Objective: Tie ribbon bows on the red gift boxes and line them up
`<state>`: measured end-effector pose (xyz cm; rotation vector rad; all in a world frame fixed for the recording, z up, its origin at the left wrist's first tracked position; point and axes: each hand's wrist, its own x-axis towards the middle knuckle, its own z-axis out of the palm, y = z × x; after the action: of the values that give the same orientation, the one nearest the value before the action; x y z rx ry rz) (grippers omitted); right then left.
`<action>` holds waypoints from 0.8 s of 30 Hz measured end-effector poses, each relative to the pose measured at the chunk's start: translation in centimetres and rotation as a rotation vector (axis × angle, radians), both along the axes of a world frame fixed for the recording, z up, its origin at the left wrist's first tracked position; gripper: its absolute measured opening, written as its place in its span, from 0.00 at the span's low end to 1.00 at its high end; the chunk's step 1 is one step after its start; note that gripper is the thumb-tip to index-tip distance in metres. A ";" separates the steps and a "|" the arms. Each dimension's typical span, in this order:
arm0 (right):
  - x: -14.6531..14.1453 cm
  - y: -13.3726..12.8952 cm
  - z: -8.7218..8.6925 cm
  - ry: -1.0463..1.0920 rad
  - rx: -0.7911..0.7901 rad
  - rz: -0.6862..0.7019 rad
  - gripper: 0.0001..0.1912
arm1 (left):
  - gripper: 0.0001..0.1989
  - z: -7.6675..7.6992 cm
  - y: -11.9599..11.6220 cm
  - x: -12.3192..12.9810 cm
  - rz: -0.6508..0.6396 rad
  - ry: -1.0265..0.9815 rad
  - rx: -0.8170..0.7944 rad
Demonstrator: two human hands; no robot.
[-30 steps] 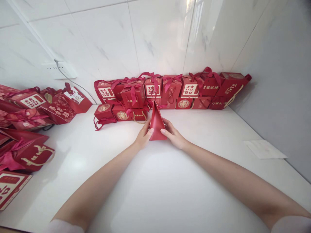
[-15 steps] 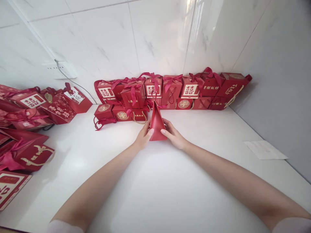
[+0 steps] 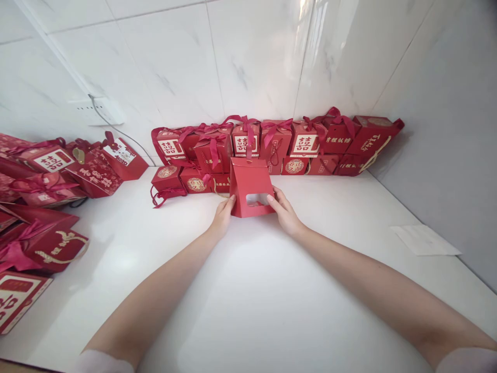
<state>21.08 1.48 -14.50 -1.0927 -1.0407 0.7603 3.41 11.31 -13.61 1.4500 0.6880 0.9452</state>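
Note:
Between my hands is a red paper gift box (image 3: 252, 178) with a sloped face, a narrow top fold and a rounded cut-out window low on the side toward me. My left hand (image 3: 222, 215) grips its left lower edge, thumb in front. My right hand (image 3: 286, 211) holds the right edge, its thumb by the window and its fingers partly hidden behind. Just behind it stands a row of red gift boxes tied with ribbon, among them a box with a white double-happiness label (image 3: 245, 143). A box with rope handle (image 3: 220, 181) is partly covered by the held one.
More red boxes (image 3: 97, 173) crowd the left side of the white table (image 3: 248, 300). A white paper sheet (image 3: 425, 240) lies at the right near the grey wall. On the tiled wall is a socket plate (image 3: 99, 111) with a cable.
The gift box has been turned in my hands: its narrow triangular side faced me before, and now its broad windowed face does. My right hand has shifted slightly right.

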 end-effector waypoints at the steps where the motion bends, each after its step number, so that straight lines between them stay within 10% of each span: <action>1: 0.1 0.2 -0.2 -0.021 -0.008 -0.041 0.28 | 0.25 0.2 0.0 0.1 0.039 -0.007 0.016; 24: -0.3 -0.9 1.1 -0.152 0.132 -0.189 0.17 | 0.27 -0.4 -0.4 0.3 -0.108 -0.165 -0.058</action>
<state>20.75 0.62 -13.45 -1.1293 -1.0820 0.4562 3.74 10.91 -13.98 1.3286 0.5062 0.9413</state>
